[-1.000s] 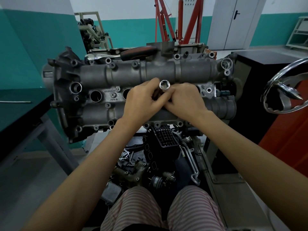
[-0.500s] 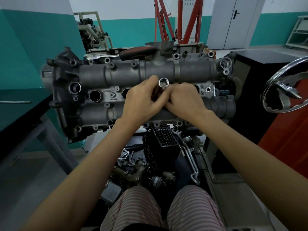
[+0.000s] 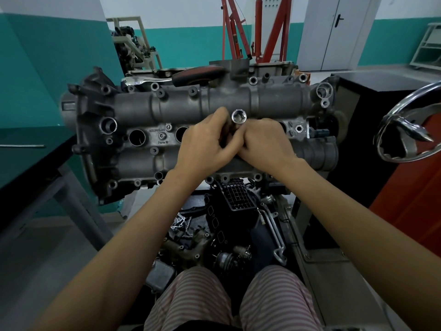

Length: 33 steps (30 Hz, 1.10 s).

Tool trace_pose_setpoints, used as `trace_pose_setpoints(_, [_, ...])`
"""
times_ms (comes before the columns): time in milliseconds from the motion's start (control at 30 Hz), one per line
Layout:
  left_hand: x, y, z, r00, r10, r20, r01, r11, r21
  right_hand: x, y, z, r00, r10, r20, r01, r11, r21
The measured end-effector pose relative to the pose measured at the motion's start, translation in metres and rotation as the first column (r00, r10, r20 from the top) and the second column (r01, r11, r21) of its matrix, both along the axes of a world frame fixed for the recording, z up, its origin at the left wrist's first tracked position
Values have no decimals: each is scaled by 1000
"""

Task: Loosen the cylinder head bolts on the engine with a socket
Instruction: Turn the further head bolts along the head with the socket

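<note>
Both hands meet at the middle of the engine. The left hand (image 3: 205, 144) has its fingers curled round the shaft of a bright chrome tubular socket (image 3: 239, 117), and the right hand (image 3: 265, 142) closes on the same shaft from the other side, knuckles touching the left hand's. The grip is therefore clamped on the socket from both sides. The socket's open end faces up toward the camera and stands clear above the fingers; its lower end is hidden behind the hands, so contact with a bolt cannot be confirmed.

The socket sits over the central valley of the grey cast-metal cylinder head cover (image 3: 181, 103), between its upper and lower rounded ridges. Round plug wells (image 3: 137, 137) lie open to the left of the hands. Small bolts (image 3: 155, 86) line the far edge, others the near edge (image 3: 138, 182).

A ratchet wrench with a red-and-black handle (image 3: 198, 76) rests along the far edge, apart from the hands. A dark tabletop (image 3: 28, 158) borders the engine's left end with a gap between them; a chrome handwheel (image 3: 410, 125) stands off the right end. Loose dark engine parts (image 3: 229, 225) fill the space below the near edge, above the striped trousers (image 3: 274, 302).
</note>
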State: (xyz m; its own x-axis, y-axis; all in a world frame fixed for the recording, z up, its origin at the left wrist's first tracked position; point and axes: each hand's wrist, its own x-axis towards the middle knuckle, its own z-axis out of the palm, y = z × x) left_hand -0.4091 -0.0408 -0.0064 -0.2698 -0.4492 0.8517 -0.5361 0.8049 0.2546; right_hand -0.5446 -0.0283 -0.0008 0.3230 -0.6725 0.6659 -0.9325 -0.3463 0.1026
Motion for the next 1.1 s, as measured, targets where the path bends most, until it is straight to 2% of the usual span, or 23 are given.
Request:
trace_pose_setpoints(200, [-1, -1, -1, 1000, 1, -23, -1, 999, -33, 1, 0, 1, 997, 0, 72, 1, 1000, -11])
trace_pose_setpoints(300, [0, -4, -2, 999, -24, -47, 21, 998, -59, 2, -2, 0, 998, -33, 46, 32, 999, 17])
trace_pose_setpoints(533, [1, 1, 0, 1000, -20, 21, 21, 999, -34, 1, 1, 2, 999, 27, 41, -28, 999, 16])
trace_pose_setpoints(700, [0, -2, -2, 999, -8, -43, 6, 999, -36, 2, 1, 2, 995, 29, 90, -28, 1000, -11])
trace_pose_setpoints(867, [1, -5, -2, 996, -53, -67, 47, 995, -89, -1, -1, 0, 1000, -8, 25, 8, 1000, 0])
trace_pose_setpoints(1000, [2, -1, -1, 999, -44, -2, 44, 998, -35, 1, 2, 0, 1000, 7, -9, -7, 1000, -28])
trace_pose_setpoints(1100, [1, 0, -1, 999, -30, -25, 30, 1000, -6, 2, 3, 1, 997, 29, 74, -28, 1000, -10])
